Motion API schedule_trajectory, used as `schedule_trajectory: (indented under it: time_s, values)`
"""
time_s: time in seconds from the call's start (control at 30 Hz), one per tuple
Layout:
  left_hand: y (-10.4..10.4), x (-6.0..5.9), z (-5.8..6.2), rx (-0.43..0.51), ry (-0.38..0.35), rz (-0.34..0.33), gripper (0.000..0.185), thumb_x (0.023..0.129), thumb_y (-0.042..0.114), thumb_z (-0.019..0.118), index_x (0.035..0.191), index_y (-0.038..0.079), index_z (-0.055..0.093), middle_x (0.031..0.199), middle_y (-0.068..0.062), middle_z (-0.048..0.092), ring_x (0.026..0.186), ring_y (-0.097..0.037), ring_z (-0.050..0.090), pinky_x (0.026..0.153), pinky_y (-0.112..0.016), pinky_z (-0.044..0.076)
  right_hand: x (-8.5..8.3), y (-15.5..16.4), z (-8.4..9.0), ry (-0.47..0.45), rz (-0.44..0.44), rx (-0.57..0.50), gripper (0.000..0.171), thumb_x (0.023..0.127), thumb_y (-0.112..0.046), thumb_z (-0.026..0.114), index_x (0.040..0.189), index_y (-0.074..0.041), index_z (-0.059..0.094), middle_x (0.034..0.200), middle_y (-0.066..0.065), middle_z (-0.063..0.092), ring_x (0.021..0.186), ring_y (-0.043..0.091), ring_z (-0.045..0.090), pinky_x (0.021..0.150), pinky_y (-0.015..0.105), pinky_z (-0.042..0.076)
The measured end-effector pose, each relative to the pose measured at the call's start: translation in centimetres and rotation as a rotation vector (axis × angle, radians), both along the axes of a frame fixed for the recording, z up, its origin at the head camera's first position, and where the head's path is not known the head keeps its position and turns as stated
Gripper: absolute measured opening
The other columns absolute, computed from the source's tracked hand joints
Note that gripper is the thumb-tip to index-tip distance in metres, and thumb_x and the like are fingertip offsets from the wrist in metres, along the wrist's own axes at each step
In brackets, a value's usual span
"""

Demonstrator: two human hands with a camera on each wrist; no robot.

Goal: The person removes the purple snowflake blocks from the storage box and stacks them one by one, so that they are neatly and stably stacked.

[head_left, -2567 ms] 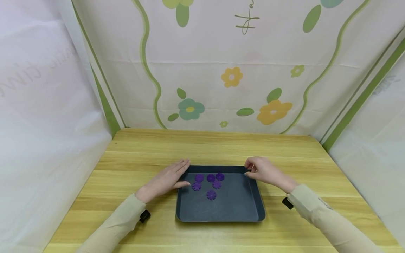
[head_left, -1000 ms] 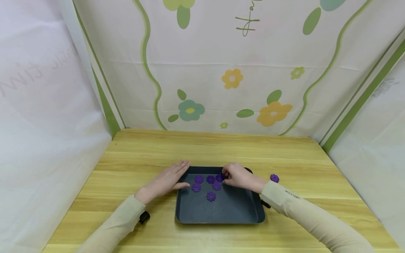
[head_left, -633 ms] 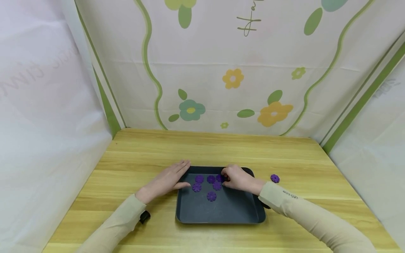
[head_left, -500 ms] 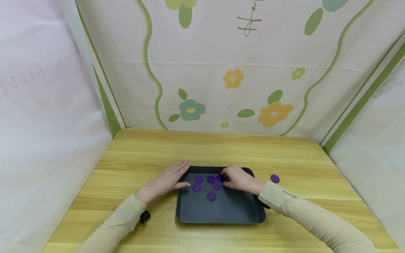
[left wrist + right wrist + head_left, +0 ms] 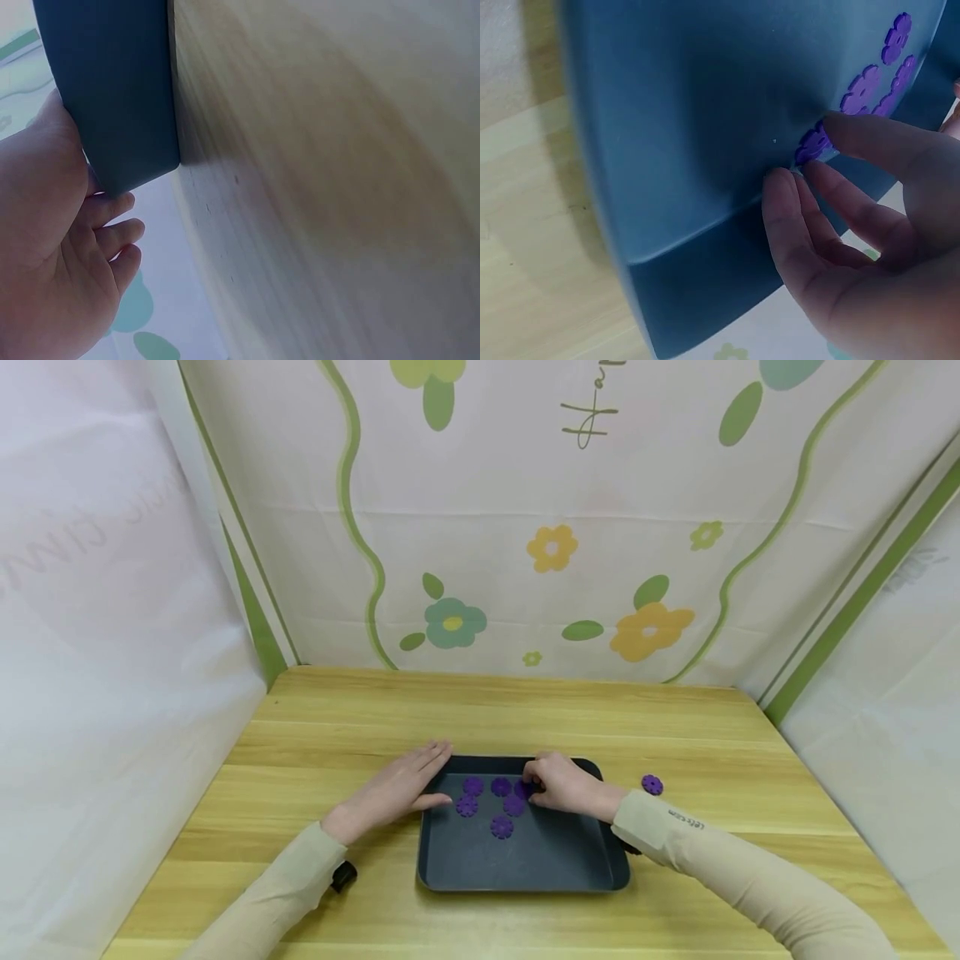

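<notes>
In the head view, a dark grey rectangular tray [image 5: 525, 864] lies on the wooden table. Several purple notched plastic discs, flower-shaped, lie flat in its far left part, one of them a nearby disc [image 5: 502, 827]. My left hand [image 5: 390, 789] holds the tray's far left corner, thumb over the wall and fingers at the outer side; the left wrist view shows the fingers [image 5: 120, 234] bent beside the corner. My right hand [image 5: 566, 785] reaches over the tray and pinches the rightmost purple disc [image 5: 811, 146] between thumb and fingers, partly hiding it.
Another purple disc [image 5: 652, 785] lies on the wooden table [image 5: 465, 710] right of the tray, beyond my right forearm. White curtains [image 5: 480, 460] with printed flowers and vines hang behind the table and along both sides.
My right hand has moved left from the tray's far right corner to the rightmost disc, which has just shifted slightly nearer. The disc on the table has come into sight. My left hand stays put.
</notes>
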State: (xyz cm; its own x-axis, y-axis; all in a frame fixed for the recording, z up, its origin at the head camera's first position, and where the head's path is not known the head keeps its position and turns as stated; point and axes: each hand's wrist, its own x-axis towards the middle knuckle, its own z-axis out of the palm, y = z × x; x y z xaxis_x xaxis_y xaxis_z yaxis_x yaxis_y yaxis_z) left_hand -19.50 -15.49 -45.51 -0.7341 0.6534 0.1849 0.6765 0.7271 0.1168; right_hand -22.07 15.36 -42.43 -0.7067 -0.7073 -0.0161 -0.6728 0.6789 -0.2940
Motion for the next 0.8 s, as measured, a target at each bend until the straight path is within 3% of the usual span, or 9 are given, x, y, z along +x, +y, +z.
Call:
schedule_trajectory:
  time_s: [0.27, 0.5, 0.8]
  values:
    - [-0.05, -0.03, -0.06, -0.005, 0.030, -0.007, 0.078, 0.096, 0.052, 0.056, 0.152, 0.000, 0.038, 0.156, -0.018, 0.041, 0.144, -0.034, 0.042, 0.116, -0.048, 0.042, 0.06, -0.13, -0.20, 0.035, 0.012, -0.006, 0.019, 0.081, -0.007, 0.079, 0.096, 0.000, 0.071, 0.086, 0.010, 0.065, 0.071, 0.012, 0.055, 0.060, 0.022, 0.050]
    - [-0.04, 0.03, -0.14, -0.004, 0.025, -0.001, 0.078, 0.096, 0.051, 0.057, 0.152, 0.000, 0.037, 0.156, -0.018, 0.041, 0.144, -0.033, 0.042, 0.116, -0.047, 0.041, -0.06, -0.21, -0.68, 0.052, 0.025, -0.003, 0.018, 0.081, -0.007, 0.079, 0.095, -0.001, 0.070, 0.086, 0.009, 0.065, 0.073, 0.014, 0.059, 0.061, 0.022, 0.053]
    - [-0.03, -0.07, -0.24, 0.007, -0.001, 0.002, 0.078, 0.097, 0.052, 0.055, 0.152, 0.000, 0.037, 0.157, -0.018, 0.039, 0.145, -0.034, 0.040, 0.116, -0.048, 0.040, -0.24, -0.57, -0.38, -0.025, -0.006, 0.015, 0.018, 0.081, -0.006, 0.077, 0.096, 0.002, 0.071, 0.086, 0.011, 0.069, 0.073, 0.013, 0.061, 0.063, 0.024, 0.055]
